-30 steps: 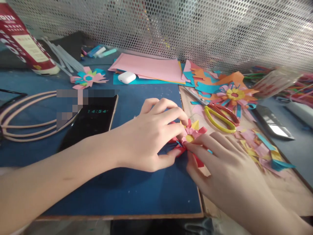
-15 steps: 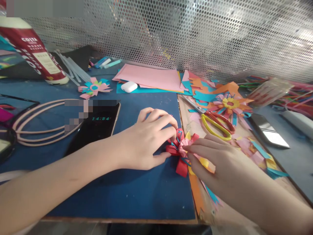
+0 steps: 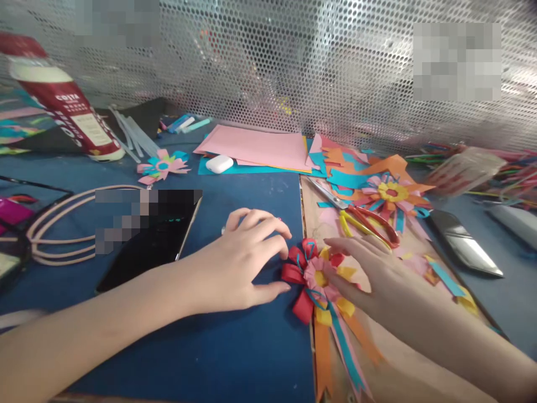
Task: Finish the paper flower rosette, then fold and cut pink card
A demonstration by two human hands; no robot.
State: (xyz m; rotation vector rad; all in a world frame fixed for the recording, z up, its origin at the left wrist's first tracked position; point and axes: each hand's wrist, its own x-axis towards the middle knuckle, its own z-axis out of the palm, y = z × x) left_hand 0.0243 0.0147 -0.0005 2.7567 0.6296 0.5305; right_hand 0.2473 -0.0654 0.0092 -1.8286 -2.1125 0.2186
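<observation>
Paper flower [image 3: 318, 280], left hand [image 3: 245, 260] arched beside

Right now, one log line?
left hand: open, beside paper flower | right hand: open, fingers over paper flower, contact unclear | scissors: beyond right hand

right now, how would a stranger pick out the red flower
Find where the blue board meets the tan board. The red flower lies across that seam, partly covered by the right hand. Unlike the pink flower and orange flower behind, it has red loops.
</observation>
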